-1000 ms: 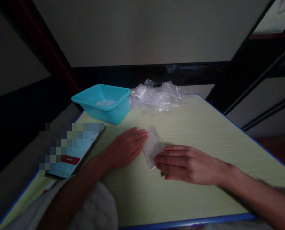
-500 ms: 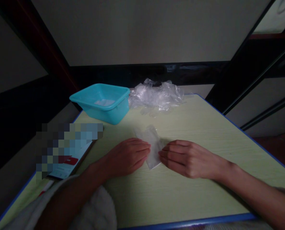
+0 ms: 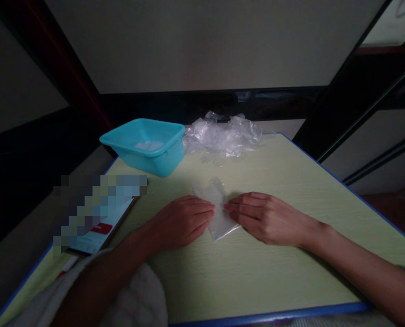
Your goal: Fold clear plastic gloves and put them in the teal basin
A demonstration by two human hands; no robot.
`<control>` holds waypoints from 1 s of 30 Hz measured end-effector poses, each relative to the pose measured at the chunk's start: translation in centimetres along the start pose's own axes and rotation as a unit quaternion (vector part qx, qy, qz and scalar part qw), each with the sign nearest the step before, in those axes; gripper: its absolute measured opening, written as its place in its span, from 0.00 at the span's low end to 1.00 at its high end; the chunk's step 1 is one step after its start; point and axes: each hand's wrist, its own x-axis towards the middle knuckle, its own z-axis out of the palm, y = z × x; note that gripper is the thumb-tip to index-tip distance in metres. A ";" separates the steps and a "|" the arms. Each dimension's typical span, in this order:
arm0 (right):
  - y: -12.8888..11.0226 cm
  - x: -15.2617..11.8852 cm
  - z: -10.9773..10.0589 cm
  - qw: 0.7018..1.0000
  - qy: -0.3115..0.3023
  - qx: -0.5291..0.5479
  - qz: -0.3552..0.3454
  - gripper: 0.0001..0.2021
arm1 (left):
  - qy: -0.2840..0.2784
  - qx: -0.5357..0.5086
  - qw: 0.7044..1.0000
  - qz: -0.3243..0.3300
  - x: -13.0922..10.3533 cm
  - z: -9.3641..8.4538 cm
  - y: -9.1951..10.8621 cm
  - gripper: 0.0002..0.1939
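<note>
A small clear plastic bag lies on the table between my two hands. My left hand is closed, its fingertips pressed together on the bag's left side. From the right, my right hand has its fingers together, with the tips at the bag's right edge. The thumbs of both hands are hidden beneath the fingers. Past the hands, a crumpled heap of clear plastic bags sits at the table's far edge.
A turquoise basket with some whitish pieces inside stands at the far left. A phone or tablet, partly pixelated, lies at the left. The pale table has a blue edge.
My right hand has shifted slightly up and away from me along the bag, uncovering more of the bag's near right corner. My left hand has barely moved.
</note>
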 end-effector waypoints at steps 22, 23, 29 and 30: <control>-0.5 0.3 -0.4 0.999 0.008 -0.013 -0.049 0.15 | -0.007 -0.023 1.000 -0.017 -0.1 0.1 0.0 0.14; -0.5 0.4 -0.4 0.999 0.008 -0.012 -0.046 0.16 | -0.008 -0.022 1.000 -0.018 -0.1 0.1 0.0 0.14; -0.7 0.5 -0.1 0.999 0.016 -0.032 -0.032 0.17 | -0.014 -0.022 0.999 -0.020 -0.1 0.0 0.0 0.15; -0.7 0.5 0.0 0.999 0.016 -0.036 -0.031 0.17 | -0.014 -0.021 0.999 -0.020 -0.1 0.0 0.0 0.15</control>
